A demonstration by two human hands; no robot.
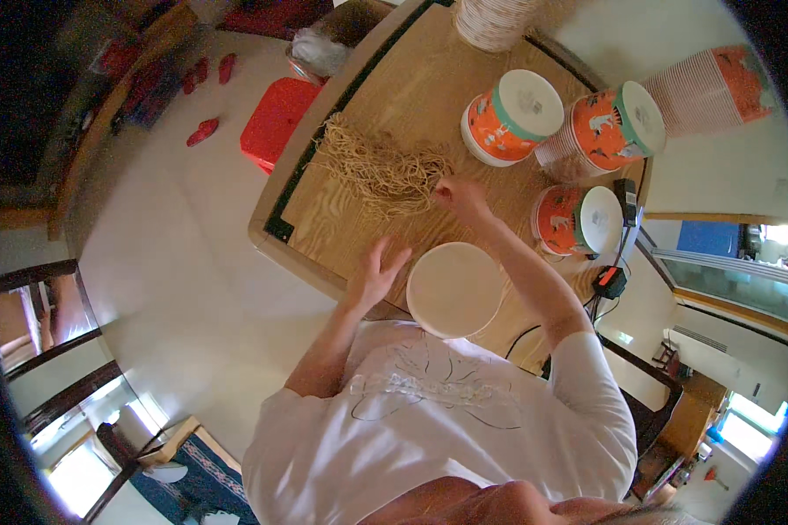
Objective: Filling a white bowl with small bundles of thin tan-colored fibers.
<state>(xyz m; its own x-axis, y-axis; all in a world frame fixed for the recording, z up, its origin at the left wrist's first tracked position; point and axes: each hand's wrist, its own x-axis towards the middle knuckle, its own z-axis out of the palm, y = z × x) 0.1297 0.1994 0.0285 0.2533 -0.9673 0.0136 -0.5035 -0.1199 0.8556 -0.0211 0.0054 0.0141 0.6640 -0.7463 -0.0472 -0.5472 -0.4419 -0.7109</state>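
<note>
A tangled heap of thin tan cords (372,171) lies on the wooden table. My right hand (464,199) reaches across to the heap's right edge, its fingers closed on the cord strands there. Close to the table's near edge, my left hand (380,271) is open, fingers apart and holding nothing visible. Between my forearms, right against my shirt, is a round white tub or lid (455,290); its lower side is hidden.
Orange-patterned paper buckets (503,122) with green bands and white round tops stand at the right. More nested buckets (692,92) lie behind, and a pile of white round pieces (492,19) sits at the far edge. Black adapters (610,282) with cables lie at right. A red stool (278,122) stands left.
</note>
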